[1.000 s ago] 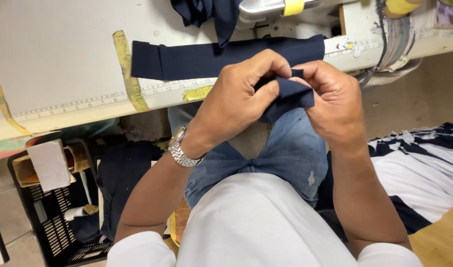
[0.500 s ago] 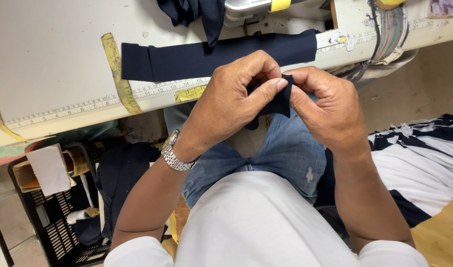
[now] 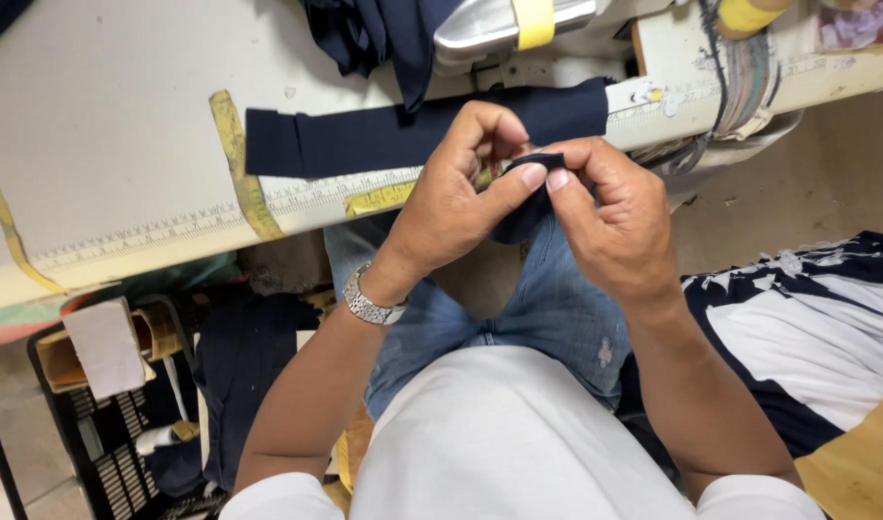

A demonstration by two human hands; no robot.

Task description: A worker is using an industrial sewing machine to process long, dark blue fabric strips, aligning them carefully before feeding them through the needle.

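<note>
A: What are the hands doing?

B: The left hand (image 3: 456,197) and the right hand (image 3: 610,217) are coming together over the lap. Both are pinching a small dark blue cloth piece (image 3: 520,207) between thumbs and fingers. The thumbs are almost touching each other.

A: Where is that cloth sitting?

B: It is hanging between the two hands, just above the blue jeans (image 3: 519,308), near the edge of the worktop (image 3: 104,125).

A: What is lying past the hands?

B: A long dark blue strip (image 3: 364,140) is lying flat on the worktop, just behind the fingers. A ruler tape (image 3: 172,226) is running along the worktop edge. A silver watch (image 3: 369,303) is sitting on the left wrist.

A: And farther out?

B: A black crate (image 3: 85,424) is standing on the left side. Striped blue and white cloth (image 3: 817,327) is lying on the right side.
</note>
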